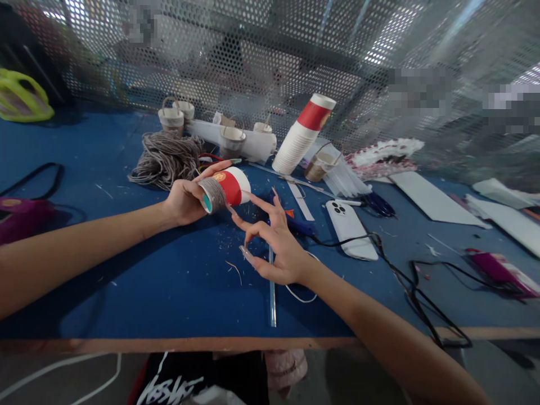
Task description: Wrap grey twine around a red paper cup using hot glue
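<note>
My left hand (186, 199) grips a red and white paper cup (233, 187) lying on its side above the table. Rows of grey cord (214, 195) are wound around the cup's narrow end, and a bit of green shows at its base. My right hand (276, 242) is just right of the cup, its fingers spread with nothing visible in them. Two of its fingertips are close to the cup; whether they touch it I cannot tell. Partly hidden behind that hand lies a blue glue gun (300, 226), with a clear glue stick (273, 304) below.
A bundle of grey cord (167, 160) lies behind my left hand. Further back stand a leaning stack of paper cups (295, 143) and several small handled cups (232, 142). To the right are a white phone (351, 230), black cable (396, 270) and white boards (439, 198).
</note>
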Demonstrator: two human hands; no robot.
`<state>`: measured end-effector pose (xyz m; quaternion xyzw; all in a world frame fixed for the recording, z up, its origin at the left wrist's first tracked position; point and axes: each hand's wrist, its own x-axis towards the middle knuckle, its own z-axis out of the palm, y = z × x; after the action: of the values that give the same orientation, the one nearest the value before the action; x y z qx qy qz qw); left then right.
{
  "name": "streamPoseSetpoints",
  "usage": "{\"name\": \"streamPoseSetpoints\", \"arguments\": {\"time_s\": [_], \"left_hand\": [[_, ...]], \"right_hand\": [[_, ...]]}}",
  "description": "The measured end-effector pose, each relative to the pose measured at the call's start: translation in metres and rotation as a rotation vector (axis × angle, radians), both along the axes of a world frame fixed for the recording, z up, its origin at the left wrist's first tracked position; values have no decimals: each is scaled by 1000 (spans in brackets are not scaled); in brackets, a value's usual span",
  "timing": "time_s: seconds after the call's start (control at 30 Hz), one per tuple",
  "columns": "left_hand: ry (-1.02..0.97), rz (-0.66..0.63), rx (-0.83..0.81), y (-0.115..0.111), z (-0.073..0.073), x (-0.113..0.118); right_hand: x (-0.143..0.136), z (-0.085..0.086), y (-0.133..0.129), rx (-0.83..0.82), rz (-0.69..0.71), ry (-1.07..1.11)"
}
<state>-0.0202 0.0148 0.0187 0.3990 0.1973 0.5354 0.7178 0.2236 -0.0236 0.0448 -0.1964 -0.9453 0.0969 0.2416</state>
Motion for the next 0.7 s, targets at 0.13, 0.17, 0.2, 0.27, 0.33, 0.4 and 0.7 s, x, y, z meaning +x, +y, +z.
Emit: {"name": "streamPoseSetpoints", "arguments": {"time_s": [0.13, 0.17, 0.2, 0.27, 0.33, 0.4, 0.7], "left_hand": [[-26, 23, -11, -2, 2, 2], [-22, 23, -7, -2, 3, 3], [-12, 20, -3, -3, 3, 3], [18, 7, 9, -4, 2, 4], [54, -20, 31, -6, 1, 6], [99, -41, 61, -8, 0, 9], [364, -68, 325, -11, -3, 16]], "right_hand": [[-2, 2, -2, 78, -2, 60], [-2, 1, -2, 111, -8, 124], [-3, -1, -1, 142, -24, 212], [-6, -5, 2, 187, -93, 422], [-7, -9, 6, 186, -177, 563], [-8, -14, 10, 111, -209, 553], [-7, -18, 17, -142, -90, 531]]}}
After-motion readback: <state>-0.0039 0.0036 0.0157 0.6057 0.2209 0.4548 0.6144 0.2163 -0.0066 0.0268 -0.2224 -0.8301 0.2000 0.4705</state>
